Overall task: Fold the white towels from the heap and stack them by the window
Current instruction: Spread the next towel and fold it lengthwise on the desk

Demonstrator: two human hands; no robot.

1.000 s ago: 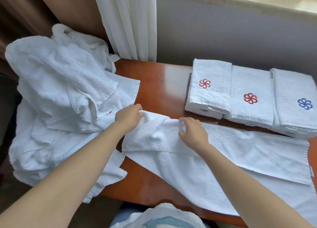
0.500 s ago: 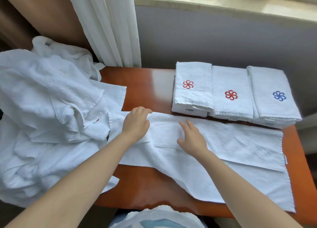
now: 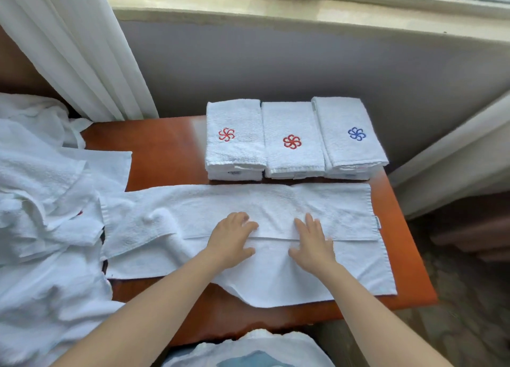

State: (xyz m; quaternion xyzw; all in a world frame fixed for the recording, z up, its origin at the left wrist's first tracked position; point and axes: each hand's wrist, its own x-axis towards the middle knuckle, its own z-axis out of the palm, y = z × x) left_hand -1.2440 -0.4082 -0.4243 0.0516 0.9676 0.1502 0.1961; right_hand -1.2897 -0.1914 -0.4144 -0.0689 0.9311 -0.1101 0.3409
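Observation:
A long white towel (image 3: 339, 209) lies spread across the wooden table (image 3: 162, 148), its far edge folded toward me into a flap. My left hand (image 3: 230, 241) and my right hand (image 3: 313, 243) press flat on it, side by side, across the flap's edge. A wrinkle bulges in the towel's left part. Three stacks of folded white towels stand at the table's far side below the window: left (image 3: 234, 140) and middle (image 3: 292, 140) with red flower marks, right (image 3: 350, 134) with a blue one. The heap of unfolded towels (image 3: 41, 201) lies at the left.
A white curtain (image 3: 71, 43) hangs at the far left, beside the grey wall and window sill (image 3: 276, 7). The table's right edge drops to a patterned floor (image 3: 469, 297). My light clothing (image 3: 248, 350) shows at the bottom.
Both hands have slid to the right along the towel, from its left end to its middle, and now lie flat. The camera has turned right and up.

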